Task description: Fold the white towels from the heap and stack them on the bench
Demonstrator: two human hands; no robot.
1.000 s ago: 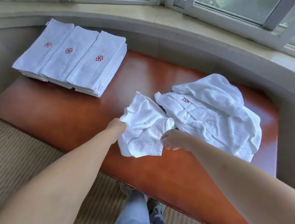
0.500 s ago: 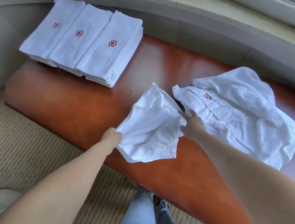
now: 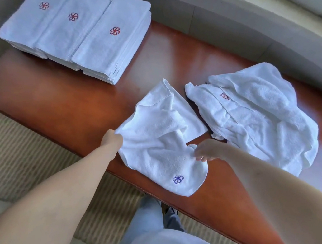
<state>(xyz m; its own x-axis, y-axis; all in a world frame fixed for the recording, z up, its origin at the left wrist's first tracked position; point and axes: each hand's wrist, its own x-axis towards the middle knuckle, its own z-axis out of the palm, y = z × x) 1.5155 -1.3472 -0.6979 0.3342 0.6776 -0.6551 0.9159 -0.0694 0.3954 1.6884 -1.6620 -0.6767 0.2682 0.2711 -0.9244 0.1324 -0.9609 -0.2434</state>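
A crumpled towel (image 3: pixel 158 142) lies on the table (image 3: pixel 70 112) between both hands: left hand (image 3: pixel 111 140) pinches its left edge, right hand (image 3: pixel 207 150) grips its right edge, heap (image 3: pixel 256 119) beside.

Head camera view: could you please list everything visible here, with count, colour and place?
Folded towel stacks: three side by side, white with red flower emblems, far left end of the bench.
Loose towel: one, white with a blue emblem near its front corner, crumpled at the bench's front edge, held by both hands.
Towel heap: one pile, white, a red emblem showing, right part of the bench.
Bench: one, glossy reddish-brown, below the curved window ledge.
Carpet: beige, striped, left of the bench.
Left hand: grips the loose towel's left edge.
Right hand: pinches the towel's right edge.
Legs: light blue trousers, bottom centre.
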